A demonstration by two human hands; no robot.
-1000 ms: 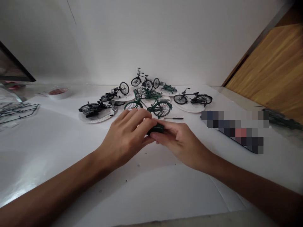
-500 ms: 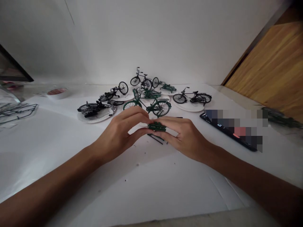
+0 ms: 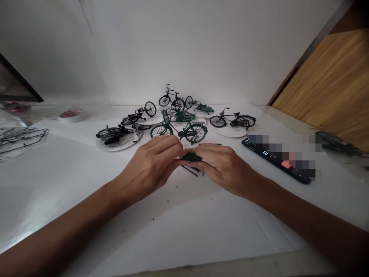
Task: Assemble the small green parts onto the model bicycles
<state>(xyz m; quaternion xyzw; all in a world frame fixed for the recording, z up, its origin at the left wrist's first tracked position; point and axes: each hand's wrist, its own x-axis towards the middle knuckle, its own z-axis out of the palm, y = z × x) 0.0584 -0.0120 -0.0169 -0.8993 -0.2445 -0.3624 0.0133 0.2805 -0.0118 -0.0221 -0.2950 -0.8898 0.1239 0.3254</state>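
Note:
Between my two hands is a small dark green plastic model part (image 3: 191, 157), its exact shape mostly covered by fingers. My left hand (image 3: 151, 163) pinches its left end with thumb and fingertips. On the opposite end, my right hand (image 3: 227, 164) is closed in a similar pinch. Thin dark rods (image 3: 190, 171) lie on the white surface beneath the hands. Just beyond my fingers stands a green model bicycle (image 3: 181, 130), upright.
Black model bicycles (image 3: 233, 119) and partly built ones rest on paper plates (image 3: 121, 145) at the back. A phone (image 3: 276, 159) lies right, blurred in part. Dark part frames (image 3: 23, 142) and a bowl (image 3: 71, 115) are left. Tiny scraps dot the white sheet (image 3: 173, 231).
My left fingers have closed further over the green part. The pale piece that showed beside it is now hidden. The view has shifted slightly.

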